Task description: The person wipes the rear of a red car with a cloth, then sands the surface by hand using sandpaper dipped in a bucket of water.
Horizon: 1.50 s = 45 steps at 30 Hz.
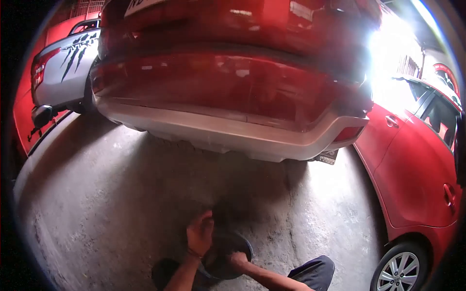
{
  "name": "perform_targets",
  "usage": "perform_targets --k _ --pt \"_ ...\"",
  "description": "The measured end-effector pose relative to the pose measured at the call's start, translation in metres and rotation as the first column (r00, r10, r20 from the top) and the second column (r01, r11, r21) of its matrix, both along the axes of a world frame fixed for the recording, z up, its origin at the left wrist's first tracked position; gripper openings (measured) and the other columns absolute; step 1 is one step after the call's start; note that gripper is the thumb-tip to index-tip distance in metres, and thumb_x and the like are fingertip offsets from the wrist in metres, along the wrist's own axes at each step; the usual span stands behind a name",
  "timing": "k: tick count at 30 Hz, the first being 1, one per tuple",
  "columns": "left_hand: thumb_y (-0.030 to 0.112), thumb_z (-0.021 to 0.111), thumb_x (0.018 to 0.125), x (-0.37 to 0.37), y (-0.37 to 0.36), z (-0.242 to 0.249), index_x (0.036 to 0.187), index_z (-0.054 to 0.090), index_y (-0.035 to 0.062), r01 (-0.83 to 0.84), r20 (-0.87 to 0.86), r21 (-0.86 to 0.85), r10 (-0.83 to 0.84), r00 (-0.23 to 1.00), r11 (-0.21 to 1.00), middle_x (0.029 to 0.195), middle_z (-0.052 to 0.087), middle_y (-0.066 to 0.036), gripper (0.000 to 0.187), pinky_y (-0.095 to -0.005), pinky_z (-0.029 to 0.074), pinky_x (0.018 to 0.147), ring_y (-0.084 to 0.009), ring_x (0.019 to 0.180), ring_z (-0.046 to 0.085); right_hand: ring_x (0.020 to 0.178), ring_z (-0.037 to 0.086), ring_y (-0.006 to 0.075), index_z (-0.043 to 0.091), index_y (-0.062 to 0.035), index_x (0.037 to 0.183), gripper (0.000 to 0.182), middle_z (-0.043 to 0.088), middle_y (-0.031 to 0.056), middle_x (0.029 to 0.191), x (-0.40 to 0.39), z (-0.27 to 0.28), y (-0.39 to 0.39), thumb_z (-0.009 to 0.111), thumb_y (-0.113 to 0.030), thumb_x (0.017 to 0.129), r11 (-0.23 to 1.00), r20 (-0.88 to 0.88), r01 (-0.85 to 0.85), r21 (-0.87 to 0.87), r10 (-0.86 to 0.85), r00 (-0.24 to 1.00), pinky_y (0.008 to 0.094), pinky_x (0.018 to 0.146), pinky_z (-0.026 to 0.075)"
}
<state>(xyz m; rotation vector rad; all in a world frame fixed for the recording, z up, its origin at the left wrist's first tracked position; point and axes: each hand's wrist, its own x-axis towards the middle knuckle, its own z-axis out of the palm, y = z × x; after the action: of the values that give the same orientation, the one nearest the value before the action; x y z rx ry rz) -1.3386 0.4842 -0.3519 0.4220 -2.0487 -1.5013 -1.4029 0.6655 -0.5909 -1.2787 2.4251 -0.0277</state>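
A dark round bucket stands on the floor between my knees. My right hand reaches into its opening; the fingers are hidden in the dark inside, so what they hold, if anything, does not show. Just above the bucket's left side is my left hand, raised with its fingers bent, a thin band around the wrist. Whether it holds anything is too dim to tell.
A red car's rear bumper with a silver lower trim spans the view ahead. At the right stands another red car, and at the left a silver vehicle. Concrete floor lies between them.
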Motion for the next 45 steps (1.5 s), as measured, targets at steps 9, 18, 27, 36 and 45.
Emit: perform_targets --k 9,18,27,36,45 --pt "0.017 0.061 0.103 -0.084 -0.064 0.369 0.114 0.074 0.0044 -0.42 -0.654 -0.666 -0.212 0.726 0.616 0.115 0.072 -0.015 0.021 -0.039 0.05 0.097 -0.0277 0.11 0.065 0.102 0.071 0.0353 0.073 -0.0065 0.119 0.04 0.074 0.0164 0.111 -0.027 0.184 -0.01 0.061 -0.034 0.093 0.893 0.031 -0.414 -0.177 0.425 0.904 0.0508 0.095 0.054" --pt "0.051 0.05 0.103 -0.195 -0.133 0.455 0.114 0.076 0.0117 -0.501 -0.585 -0.456 0.178 0.792 0.736 0.095 0.076 -0.011 0.048 -0.0418 0.054 0.087 -0.0297 0.092 0.073 0.119 0.065 0.0345 0.07 -0.009 0.122 0.036 0.07 0.0161 0.123 -0.092 0.664 0.03 0.071 -0.027 0.091 0.659 -0.653 -0.526 -0.537 0.07 0.754 0.0467 0.106 0.049" --pt "0.049 0.056 0.098 -0.206 -0.123 0.461 0.112 0.076 0.0131 -0.617 -0.503 -0.613 0.36 0.786 0.493 0.111 0.074 -0.02 0.044 -0.0501 0.055 0.092 -0.0403 0.103 0.07 0.121 0.065 0.0326 0.071 -0.0074 0.125 0.038 0.067 0.0136 0.132 -0.21 0.797 0.019 0.077 -0.016 0.088 0.683 -0.989 -0.716 -0.143 -0.122 0.082 0.0451 0.105 0.052" --pt "0.051 0.059 0.089 -0.199 -0.121 0.457 0.112 0.076 0.014 -0.6 -0.508 -0.572 0.333 0.794 0.559 0.107 0.076 -0.016 0.047 -0.0478 0.055 0.095 -0.0381 0.105 0.07 0.125 0.062 0.0278 0.072 -0.0102 0.122 0.037 0.065 0.0094 0.137 -0.241 0.805 0.009 0.076 -0.015 0.086 0.655 -0.994 -0.749 0.103 0.037 -0.105 0.0428 0.108 0.046" --pt "0.054 0.06 0.09 -0.195 -0.119 0.453 0.111 0.075 0.0137 -0.6 -0.485 -0.598 0.357 0.799 0.531 0.104 0.075 -0.018 0.048 -0.0489 0.055 0.093 -0.0388 0.104 0.07 0.125 0.061 0.0289 0.075 -0.0087 0.114 0.029 0.067 0.0074 0.135 -0.268 0.801 0.023 0.077 -0.011 0.085 0.514 -0.991 -0.857 0.036 -0.095 -0.099 0.043 0.106 0.046"
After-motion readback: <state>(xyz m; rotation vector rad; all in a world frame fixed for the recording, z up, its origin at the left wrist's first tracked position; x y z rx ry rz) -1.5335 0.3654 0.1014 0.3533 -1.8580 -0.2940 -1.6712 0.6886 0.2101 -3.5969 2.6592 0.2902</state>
